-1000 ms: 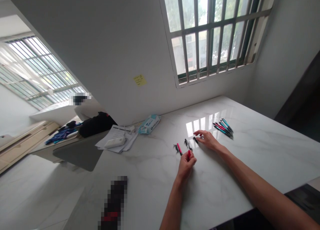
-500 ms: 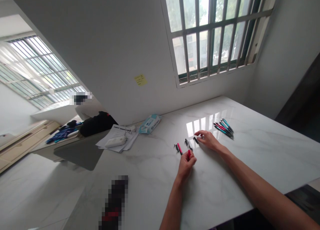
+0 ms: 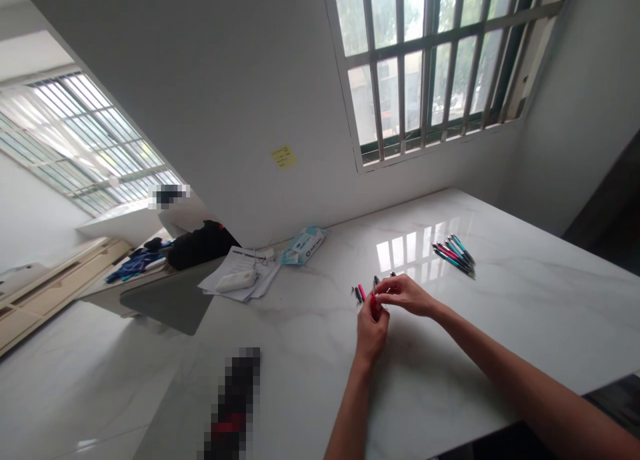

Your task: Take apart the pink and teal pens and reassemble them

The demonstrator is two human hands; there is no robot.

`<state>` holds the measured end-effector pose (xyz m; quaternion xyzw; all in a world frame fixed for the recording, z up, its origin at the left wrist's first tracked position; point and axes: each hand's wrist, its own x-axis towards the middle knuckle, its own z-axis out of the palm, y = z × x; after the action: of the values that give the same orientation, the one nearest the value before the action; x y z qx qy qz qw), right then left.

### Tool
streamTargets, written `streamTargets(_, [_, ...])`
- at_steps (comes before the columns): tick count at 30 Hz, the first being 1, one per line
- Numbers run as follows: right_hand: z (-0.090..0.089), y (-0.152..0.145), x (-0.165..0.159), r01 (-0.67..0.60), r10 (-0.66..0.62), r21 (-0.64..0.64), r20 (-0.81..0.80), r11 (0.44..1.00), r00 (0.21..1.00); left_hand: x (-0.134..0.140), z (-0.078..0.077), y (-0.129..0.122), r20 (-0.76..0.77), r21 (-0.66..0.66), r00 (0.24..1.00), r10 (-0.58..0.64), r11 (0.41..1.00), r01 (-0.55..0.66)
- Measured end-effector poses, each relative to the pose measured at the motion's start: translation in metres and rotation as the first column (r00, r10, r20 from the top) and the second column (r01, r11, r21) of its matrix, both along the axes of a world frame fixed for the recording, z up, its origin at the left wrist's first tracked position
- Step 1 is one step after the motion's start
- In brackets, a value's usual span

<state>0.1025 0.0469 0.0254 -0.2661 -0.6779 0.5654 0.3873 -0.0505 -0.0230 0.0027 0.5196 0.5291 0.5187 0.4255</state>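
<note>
Red barrel (image 3: 373, 302) sits pinched in the left hand (image 3: 373, 330) over the table (image 3: 300, 353), likely for steadiness; the right hand (image 3: 404, 295) meets it, grip unclear. Loose parts (image 3: 362, 291) lie close, probably for reach.

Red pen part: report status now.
Left hand gripping red pen part. Right hand at it, grip unclear. Loose pen parts just beyond. Pen pile farther right.
</note>
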Motion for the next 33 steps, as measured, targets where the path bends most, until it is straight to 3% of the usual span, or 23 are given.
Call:
streamTargets(11, [0.003, -0.004, -0.004, -0.01, 0.0, -0.088, -0.108, 0.996, 0.994, 0.001, 0.003, 0.002, -0.071, 0.011, 0.997, -0.015, 1.0, 0.016])
streamTargets(14, [-0.001, 0.001, -0.002, 0.101, -0.123, -0.131, -0.173, 0.986, 0.977, 0.0, -0.001, 0.002, -0.122, 0.006, 0.992, -0.011, 1.0, 0.012])
streamTargets(18, [-0.004, 0.017, 0.014, 0.276, -0.338, -0.24, -0.273, 0.931, 0.901, -0.001, 0.001, 0.001, -0.086, -0.017, 0.996, 0.001, 1.0, -0.003])
streamTargets(20, [-0.004, 0.022, 0.022, 0.343, -0.384, -0.196, -0.246, 0.919, 0.89, -0.002, 0.005, 0.002, -0.035, -0.006, 0.999, 0.027, 1.0, -0.028])
streamTargets(22, [-0.004, 0.023, 0.024, 0.361, -0.367, -0.069, -0.16, 0.93, 0.916, -0.006, 0.009, 0.004, 0.026, 0.013, 0.997, 0.07, 0.997, -0.07])
streamTargets(27, [-0.006, 0.01, 0.013, 0.193, -0.215, 0.223, 0.082, 0.956, 0.973, -0.017, 0.008, 0.01, 0.184, 0.006, 0.967, 0.175, 0.984, -0.179])
streamTargets(33, [-0.011, 0.003, 0.005, 0.104, -0.151, 0.266, 0.162, 0.958, 0.975, -0.019, 0.004, 0.011, 0.21, 0.016, 0.962, 0.177, 0.983, -0.184])
